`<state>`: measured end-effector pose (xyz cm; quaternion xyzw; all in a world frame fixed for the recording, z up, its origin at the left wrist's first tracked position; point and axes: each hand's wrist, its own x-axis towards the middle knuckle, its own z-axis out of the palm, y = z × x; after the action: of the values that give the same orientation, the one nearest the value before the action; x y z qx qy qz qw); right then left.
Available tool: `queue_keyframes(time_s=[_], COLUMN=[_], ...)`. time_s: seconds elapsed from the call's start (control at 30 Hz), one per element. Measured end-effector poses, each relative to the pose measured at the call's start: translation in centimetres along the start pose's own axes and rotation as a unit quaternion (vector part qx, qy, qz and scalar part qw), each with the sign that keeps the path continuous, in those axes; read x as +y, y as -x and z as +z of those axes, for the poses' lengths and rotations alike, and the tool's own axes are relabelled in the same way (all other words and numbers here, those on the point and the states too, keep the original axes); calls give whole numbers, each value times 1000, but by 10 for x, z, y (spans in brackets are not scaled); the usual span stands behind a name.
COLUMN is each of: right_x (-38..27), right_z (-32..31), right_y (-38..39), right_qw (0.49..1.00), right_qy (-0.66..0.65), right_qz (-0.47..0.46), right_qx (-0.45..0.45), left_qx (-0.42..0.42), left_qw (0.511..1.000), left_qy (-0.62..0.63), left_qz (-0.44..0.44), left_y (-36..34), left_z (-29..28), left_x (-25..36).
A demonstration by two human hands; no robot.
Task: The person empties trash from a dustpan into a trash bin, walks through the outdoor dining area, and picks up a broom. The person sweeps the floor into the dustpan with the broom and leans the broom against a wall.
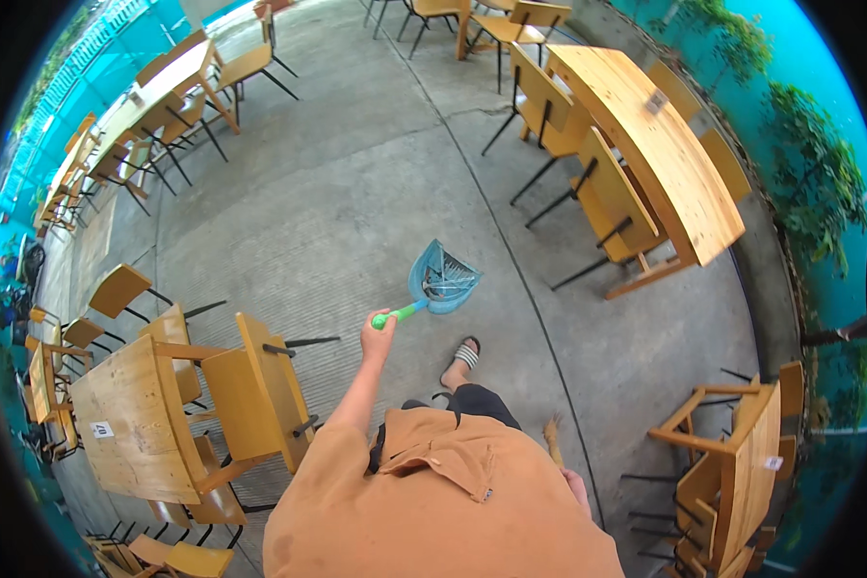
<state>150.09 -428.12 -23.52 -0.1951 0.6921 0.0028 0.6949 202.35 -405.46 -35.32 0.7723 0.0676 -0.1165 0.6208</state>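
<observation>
My left hand (378,332) is closed round the green handle of a blue dustpan (445,279), held out in front of me above the concrete floor. Grey, dark bits show in the pan, though what they are is too small to tell. Low on my right side, part of my right hand (576,489) shows past my orange-brown shirt, its fingers curled. A tan straw broom (553,441) with a frayed tip sticks out right beside it; the grip itself is mostly hidden by my body.
A wooden table (135,414) with a chair (250,390) stands close on my left. Another long table (645,135) with chairs is ahead right, and a third table (751,472) lower right. More tables line the far left. Turquoise walls and green plants (814,173) edge the yard.
</observation>
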Motion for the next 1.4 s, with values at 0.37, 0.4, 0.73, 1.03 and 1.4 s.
queue_keyframes(time_s=[0.37, 0.4, 0.73, 1.03, 1.4], right_x=[-270, -290, -378, -444, -546], right_z=[234, 263, 463, 592, 784], right_y=[-27, -21, -37, -63, -85], right_qw=[965, 958, 864, 807, 807], right_qy=[224, 253, 462, 557, 550], right_qz=[6, -15, -130, -154, -207], right_qx=[-137, -133, -149, -125, -68], left_qx=[177, 191, 294, 315, 226], left_qw=[972, 969, 933, 922, 948], left_qy=[138, 142, 196, 211, 186], left_qz=[-67, -69, -66, -78, -124], left_y=[-84, -88, -165, -360, -617], left_z=[-40, -43, -46, -5, 50], left_x=[109, 113, 123, 109, 219])
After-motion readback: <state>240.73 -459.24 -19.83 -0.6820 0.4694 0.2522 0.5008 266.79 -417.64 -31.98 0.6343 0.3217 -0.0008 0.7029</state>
